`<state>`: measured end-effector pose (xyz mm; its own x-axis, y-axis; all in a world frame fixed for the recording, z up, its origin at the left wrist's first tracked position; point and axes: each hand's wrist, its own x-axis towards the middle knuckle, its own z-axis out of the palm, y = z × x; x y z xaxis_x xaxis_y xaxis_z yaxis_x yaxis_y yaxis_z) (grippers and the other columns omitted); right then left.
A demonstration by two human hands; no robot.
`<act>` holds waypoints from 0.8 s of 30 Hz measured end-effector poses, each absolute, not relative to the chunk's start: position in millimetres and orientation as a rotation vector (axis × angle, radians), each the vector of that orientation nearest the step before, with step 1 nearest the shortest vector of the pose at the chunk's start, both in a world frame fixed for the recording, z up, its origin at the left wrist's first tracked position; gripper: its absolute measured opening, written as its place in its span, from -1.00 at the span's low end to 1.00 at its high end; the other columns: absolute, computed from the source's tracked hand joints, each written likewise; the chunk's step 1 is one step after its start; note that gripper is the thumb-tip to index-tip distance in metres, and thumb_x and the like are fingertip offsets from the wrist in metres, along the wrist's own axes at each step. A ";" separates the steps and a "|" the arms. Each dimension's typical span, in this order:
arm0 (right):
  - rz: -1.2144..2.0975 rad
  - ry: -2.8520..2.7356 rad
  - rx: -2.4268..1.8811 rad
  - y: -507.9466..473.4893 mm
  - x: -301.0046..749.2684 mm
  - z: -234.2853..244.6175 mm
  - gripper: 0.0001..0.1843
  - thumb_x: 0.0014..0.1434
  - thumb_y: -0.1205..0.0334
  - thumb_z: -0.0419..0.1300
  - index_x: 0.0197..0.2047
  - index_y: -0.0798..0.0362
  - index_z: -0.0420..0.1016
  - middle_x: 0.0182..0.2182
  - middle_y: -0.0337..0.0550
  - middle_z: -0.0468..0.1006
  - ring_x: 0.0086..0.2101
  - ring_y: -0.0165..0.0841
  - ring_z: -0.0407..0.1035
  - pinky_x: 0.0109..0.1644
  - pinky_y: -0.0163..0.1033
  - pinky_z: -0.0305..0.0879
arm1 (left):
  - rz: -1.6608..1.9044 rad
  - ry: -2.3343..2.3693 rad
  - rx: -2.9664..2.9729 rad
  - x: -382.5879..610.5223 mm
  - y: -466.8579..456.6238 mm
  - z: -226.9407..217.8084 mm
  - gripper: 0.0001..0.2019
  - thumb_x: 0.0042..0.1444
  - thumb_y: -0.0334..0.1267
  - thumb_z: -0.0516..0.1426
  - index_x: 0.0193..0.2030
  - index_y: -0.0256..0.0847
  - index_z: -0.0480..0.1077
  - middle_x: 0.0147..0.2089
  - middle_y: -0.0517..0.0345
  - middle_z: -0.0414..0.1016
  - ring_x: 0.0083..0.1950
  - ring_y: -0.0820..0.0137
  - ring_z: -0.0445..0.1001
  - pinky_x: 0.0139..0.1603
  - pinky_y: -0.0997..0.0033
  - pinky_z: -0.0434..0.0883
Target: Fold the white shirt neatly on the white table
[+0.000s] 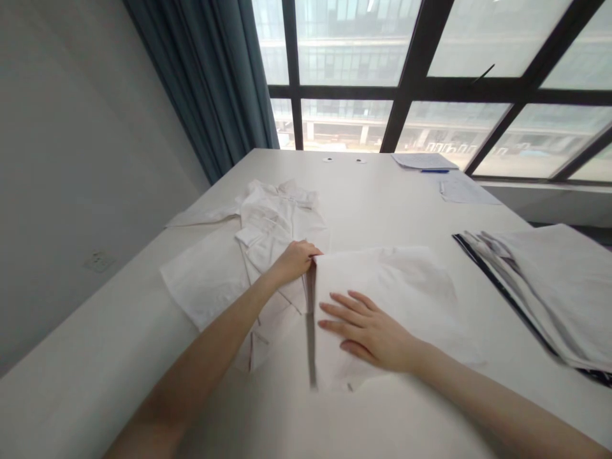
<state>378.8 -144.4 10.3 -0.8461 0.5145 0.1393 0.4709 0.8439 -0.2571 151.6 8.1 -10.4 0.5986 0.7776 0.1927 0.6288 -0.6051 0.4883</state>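
A white garment (248, 255) lies spread on the white table (363, 204), with its collar toward the window and one part folded over into a flat panel (396, 287) on the right. My left hand (297, 260) is closed, pinching the top corner of that folded edge. My right hand (366, 328) lies flat on the folded panel, fingers stretched out and pressing the cloth down beside the straight fold line.
A stack of folded cloth with dark edges (545, 293) sits at the right side of the table. Papers (466, 190) and a blue pen (434, 171) lie at the far end near the window. A dark curtain (210, 83) hangs at the left.
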 end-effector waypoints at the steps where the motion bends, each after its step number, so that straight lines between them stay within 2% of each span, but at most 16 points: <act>1: 0.352 -2.857 -0.763 -144.6 378.2 8.2 -0.50 0.39 0.13 -0.09 0.37 -0.08 0.10 0.36 -0.21 0.09 0.36 -0.24 -0.22 0.39 0.09 -0.22 | 0.570 1.166 2.435 151.2 11.5 -12.6 -0.61 -0.06 -0.59 0.01 -0.23 -0.20 0.58 -0.20 0.12 0.62 -0.12 0.35 0.49 0.00 0.40 0.36; 5: 0.482 -2.931 -0.743 -140.4 378.5 4.4 -0.48 0.40 0.06 -0.13 0.38 -0.14 0.06 0.38 -0.28 0.02 0.37 -0.26 -0.25 0.40 0.09 -0.31 | 0.603 1.301 2.350 152.5 23.2 -18.1 -0.69 -0.05 -0.53 0.05 -0.28 -0.25 0.59 -0.27 0.09 0.60 -0.24 0.36 0.49 -0.18 0.44 0.39; 7: 0.524 -2.942 -0.718 -139.3 379.1 4.7 -0.49 0.40 0.05 -0.14 0.38 -0.17 0.06 0.39 -0.30 -0.01 0.37 -0.26 -0.25 0.40 0.09 -0.33 | 0.604 1.346 2.329 154.7 27.1 -18.9 -0.72 -0.04 -0.51 0.07 -0.30 -0.23 0.58 -0.28 0.12 0.59 -0.26 0.36 0.49 -0.20 0.44 0.38; 9: 0.549 -2.948 -0.695 -139.4 379.5 5.5 -0.48 0.40 0.03 -0.13 0.38 -0.20 0.05 0.39 -0.30 -0.02 0.37 -0.25 -0.25 0.40 0.09 -0.34 | 0.606 1.385 2.324 157.0 27.8 -18.7 -0.73 -0.03 -0.51 0.08 -0.31 -0.20 0.58 -0.28 0.13 0.59 -0.22 0.35 0.49 -0.13 0.41 0.38; 12: 0.551 -2.951 -0.674 -141.6 380.4 6.4 -0.44 0.38 -0.04 -0.11 0.39 -0.17 0.04 0.39 -0.24 -0.03 0.37 -0.20 -0.26 0.39 0.13 -0.33 | 0.633 1.462 2.342 159.0 19.8 -16.6 -0.75 0.01 -0.50 0.09 -0.30 -0.17 0.57 -0.21 0.11 0.57 -0.09 0.27 0.47 0.06 0.22 0.31; 14: 0.546 -2.943 -0.660 -145.2 381.7 6.7 -0.38 0.34 -0.11 -0.08 0.39 -0.11 0.05 0.39 -0.17 -0.02 0.36 -0.16 -0.24 0.38 0.16 -0.33 | 0.660 1.509 2.363 158.9 7.7 -13.9 -0.72 0.05 -0.49 0.08 -0.19 -0.16 0.55 -0.12 0.06 0.54 0.01 0.20 0.42 0.15 0.10 0.24; 17: 0.534 -2.922 -0.634 -154.6 385.0 6.3 -0.27 0.26 -0.19 0.03 0.39 -0.04 0.06 0.38 -0.07 0.01 0.36 -0.08 -0.24 0.37 0.22 -0.34 | 0.721 1.466 2.487 156.1 -18.0 -9.0 -0.55 0.09 -0.54 0.03 0.09 -0.16 0.42 0.10 -0.01 0.43 0.15 0.19 0.33 0.20 0.05 0.22; 20: 0.534 -2.851 -0.637 -164.1 388.8 4.7 -0.37 0.30 -0.02 0.06 0.36 0.00 0.14 0.33 -0.02 0.17 0.35 -0.11 -0.19 0.37 0.20 -0.28 | 0.756 1.183 2.676 150.2 -45.5 -6.1 -0.45 0.08 -0.63 -0.06 0.19 -0.18 0.31 0.27 -0.02 0.29 0.31 0.26 0.21 0.28 0.09 0.19; 24: 0.727 -2.621 -0.740 -165.8 392.9 1.0 -0.61 0.38 0.23 -0.05 0.21 0.02 0.35 0.13 -0.06 0.47 0.28 -0.30 0.09 0.38 0.04 -0.12 | 0.641 0.836 2.754 140.9 -70.2 -8.1 -0.46 0.12 -0.63 -0.08 0.18 -0.15 0.34 0.31 0.04 0.27 0.41 0.30 0.06 0.34 0.11 0.15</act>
<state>392.9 -165.8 1.0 -0.8140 0.5575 0.1633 0.3938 0.7362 -0.5504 140.9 -70.2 -8.1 0.7472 0.5664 0.3477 0.4830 -0.8222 0.3012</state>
